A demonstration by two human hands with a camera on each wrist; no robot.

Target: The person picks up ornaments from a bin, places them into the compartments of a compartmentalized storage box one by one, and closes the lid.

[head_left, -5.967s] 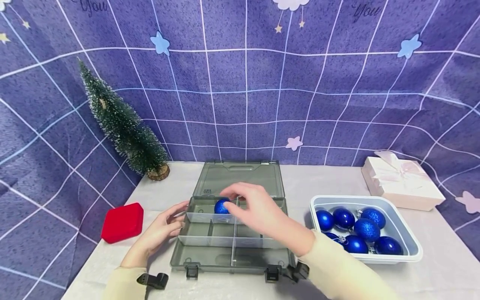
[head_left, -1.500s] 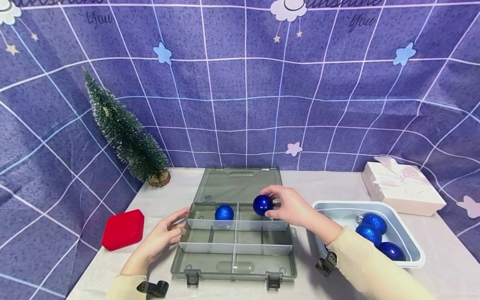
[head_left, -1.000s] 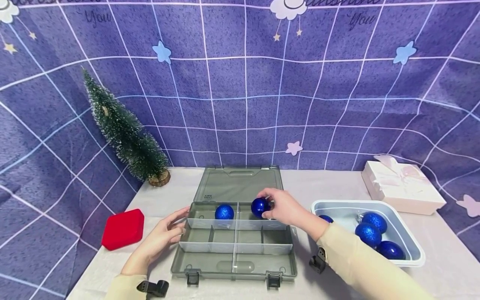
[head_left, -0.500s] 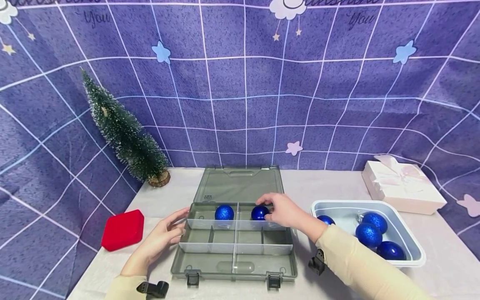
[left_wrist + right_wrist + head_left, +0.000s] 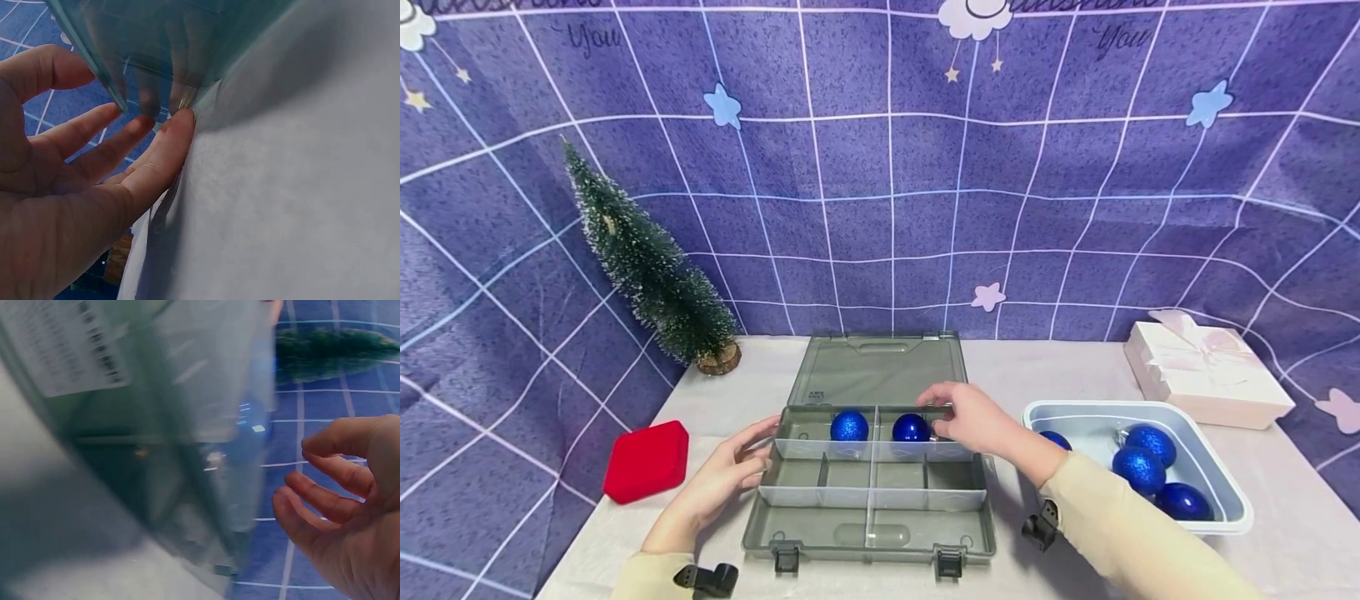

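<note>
A translucent grey compartment box (image 5: 805,527) lies with its lid (image 5: 880,367) folded back. In its back left compartment sits a glittery blue Christmas bauble (image 5: 849,427); a glossy blue bauble (image 5: 911,428) lies in the back right one. My right hand (image 5: 981,427) hovers at that compartment's right end, fingers loosely curved just off the glossy bauble. The right wrist view shows this hand (image 5: 350,506) holding nothing, the bauble (image 5: 250,425) blurred through the box wall. My left hand (image 5: 718,479) rests its fingers against the box's left side, as the left wrist view of the fingers (image 5: 156,169) confirms.
Right of the box stands a white plastic tub (image 5: 1242,518) with several blue baubles (image 5: 1138,469), partly behind my right sleeve. A pale gift box (image 5: 1210,375) is behind it. On the left are a red case (image 5: 647,461) and a small Christmas tree (image 5: 647,258).
Six seconds ago my right hand held the glittery bauble over the back left compartment. Since then it has lowered the glossy bauble into the back right one and let go. My left hand stays put.
</note>
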